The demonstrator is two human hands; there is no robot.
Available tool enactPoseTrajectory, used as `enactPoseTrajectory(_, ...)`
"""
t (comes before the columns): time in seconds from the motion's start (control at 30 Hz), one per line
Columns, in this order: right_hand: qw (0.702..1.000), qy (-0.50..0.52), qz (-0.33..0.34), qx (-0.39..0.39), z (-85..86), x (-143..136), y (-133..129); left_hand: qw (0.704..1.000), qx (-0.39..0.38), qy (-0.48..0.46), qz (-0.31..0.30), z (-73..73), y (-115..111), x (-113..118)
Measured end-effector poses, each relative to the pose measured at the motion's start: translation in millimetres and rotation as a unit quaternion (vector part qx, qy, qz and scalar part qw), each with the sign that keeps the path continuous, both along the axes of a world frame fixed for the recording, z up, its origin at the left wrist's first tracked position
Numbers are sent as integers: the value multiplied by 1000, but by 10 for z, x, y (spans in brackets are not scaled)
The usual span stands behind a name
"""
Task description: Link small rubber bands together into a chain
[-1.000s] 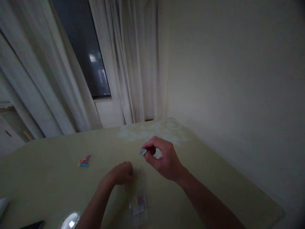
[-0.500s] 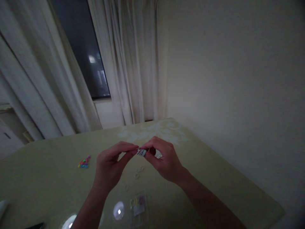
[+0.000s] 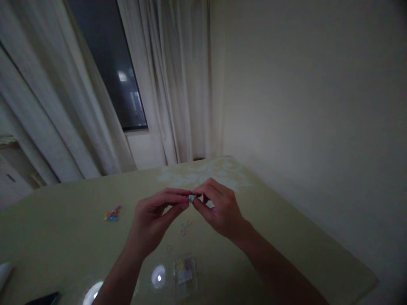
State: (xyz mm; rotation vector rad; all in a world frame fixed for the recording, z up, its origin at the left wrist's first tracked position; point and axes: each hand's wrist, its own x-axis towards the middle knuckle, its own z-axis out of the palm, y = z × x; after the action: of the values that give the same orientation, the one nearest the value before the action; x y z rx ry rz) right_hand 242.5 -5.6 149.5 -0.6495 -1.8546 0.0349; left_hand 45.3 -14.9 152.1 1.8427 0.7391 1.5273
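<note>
A small pale striped piece (image 3: 191, 198) is pinched between my two hands above the table. My left hand (image 3: 155, 218) has its fingertips closed on the piece's left side. From the right, my right hand (image 3: 219, 207) grips it between thumb and index finger. The fingertips partly cover the piece, so its full shape is hidden. Below the hands, several pale rings (image 3: 183, 229) lie on the green tablecloth (image 3: 254, 271).
Small colourful pieces (image 3: 112, 214) lie in a pile on the left. A clear plastic box (image 3: 185, 277) with yellow and reddish items is near the front, beside a round bright reflection. A dark object (image 3: 44, 298) lies at the front left. Curtains and a wall stand behind.
The striped piece has turned and shows less of its stripes. My left hand has shifted slightly right, its fingers now covering more of the piece.
</note>
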Motion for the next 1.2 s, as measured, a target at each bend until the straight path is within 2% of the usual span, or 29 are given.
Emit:
enactPoseTrajectory(0.13,999,-19,-33,36,-12,7,2,997,-53,-41,-26,-22,17,40)
enactPoseTrajectory(0.27,999,-13,-25,45,-14,-10,-17,993,-81,-66,-45,-41,25,57)
enactPoseTrajectory(0.5,999,29,11,31,28,-5,-62,999,-37,-5,7,-14,-47,42)
enactPoseTrajectory(0.6,999,31,13,33,32,-8,-73,999,-29,33,14,-35,33,-18)
enactPoseTrajectory(0.67,998,46,11,31,21,-16,-68,994,-37,94,32,-137,174,-62)
enactPoseTrajectory(0.73,998,62,12,30,6,-21,-55,968,-66,230,72,-336,360,-93)
enactPoseTrajectory(0.77,997,68,13,31,-1,-21,-48,935,-90,330,93,-466,456,-101)
enactPoseTrajectory(0.8,997,73,13,32,-7,-20,-41,889,-118,429,102,-607,546,-104)
enactPoseTrajectory(0.83,996,77,12,33,-9,-17,-36,870,-134,465,97,-750,625,-105)
enactPoseTrajectory(0.93,996,83,6,28,0,-7,-37,835,-169,514,97,-1113,774,-109)
enactPoseTrajectory(1.0,996,83,2,22,17,-7,-48,817,-180,537,105,-1254,804,-125)
enactPoseTrajectory(1.1,996,85,3,20,43,-21,-71,800,-182,560,118,-1347,789,-164)
enactPoseTrajectory(1.2,996,83,2,18,57,-42,-89,797,-176,566,116,-1380,760,-209)
